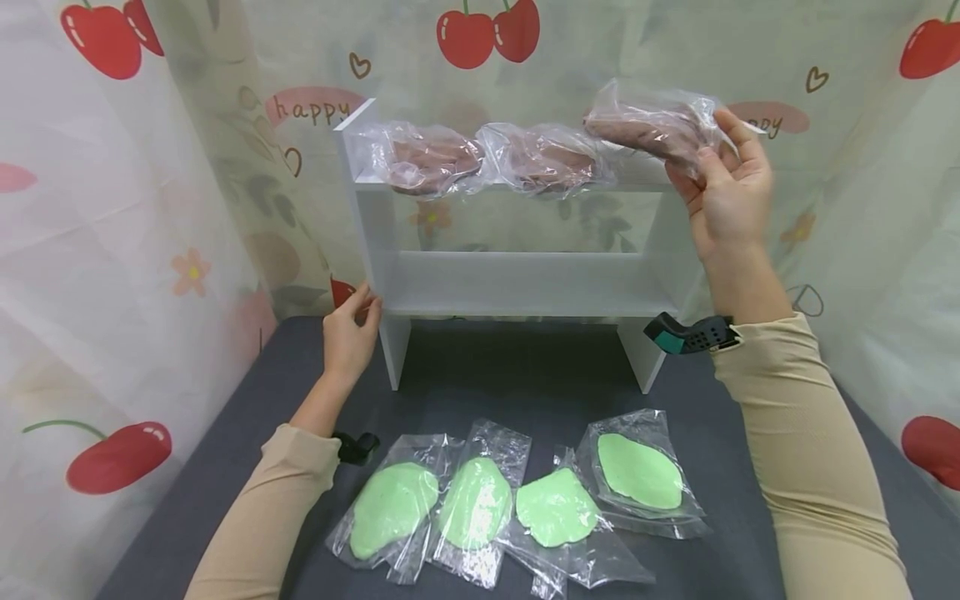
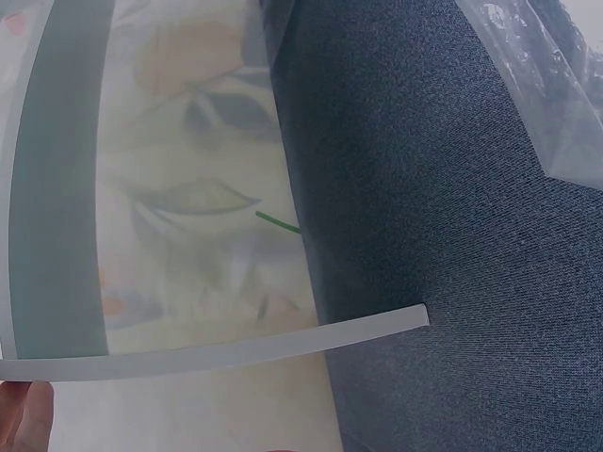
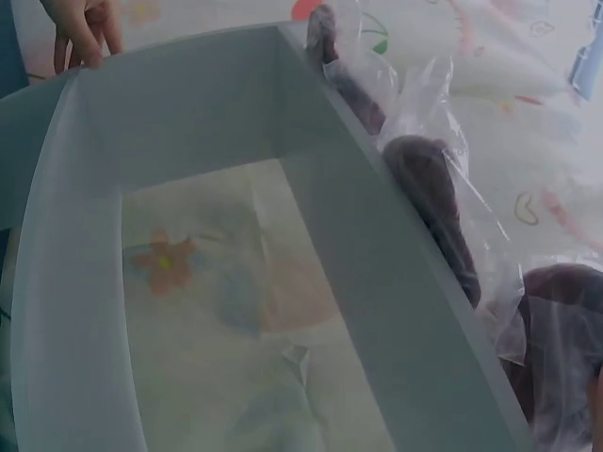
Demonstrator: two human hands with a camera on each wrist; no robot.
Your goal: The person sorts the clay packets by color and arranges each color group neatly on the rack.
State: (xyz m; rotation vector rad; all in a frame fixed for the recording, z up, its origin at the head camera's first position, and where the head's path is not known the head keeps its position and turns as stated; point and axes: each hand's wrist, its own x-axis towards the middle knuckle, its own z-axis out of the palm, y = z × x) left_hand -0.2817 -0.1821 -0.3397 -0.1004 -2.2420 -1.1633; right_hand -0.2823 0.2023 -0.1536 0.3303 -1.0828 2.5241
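Note:
In the head view my right hand (image 1: pixel 731 192) holds a clear plastic bag with a brownish lump (image 1: pixel 652 129) in it, above the right end of a white shelf rack's top board. Thumb and fingers pinch the bag's right end. Two similar bagged brown lumps (image 1: pixel 435 162) (image 1: pixel 551 162) lie side by side on that top board. My left hand (image 1: pixel 351 333) touches the rack's left side panel (image 1: pixel 367 225) at about the height of the lower board. In the left wrist view its fingertips (image 2: pixel 33 414) are right against the panel's edge.
The white rack's lower board (image 1: pixel 525 287) is bare. In front of the rack, several flat green pieces in clear bags (image 1: pixel 476 504) lie in a row on the dark table (image 1: pixel 247 467). A printed curtain (image 1: pixel 187 167) surrounds the table at the back and sides.

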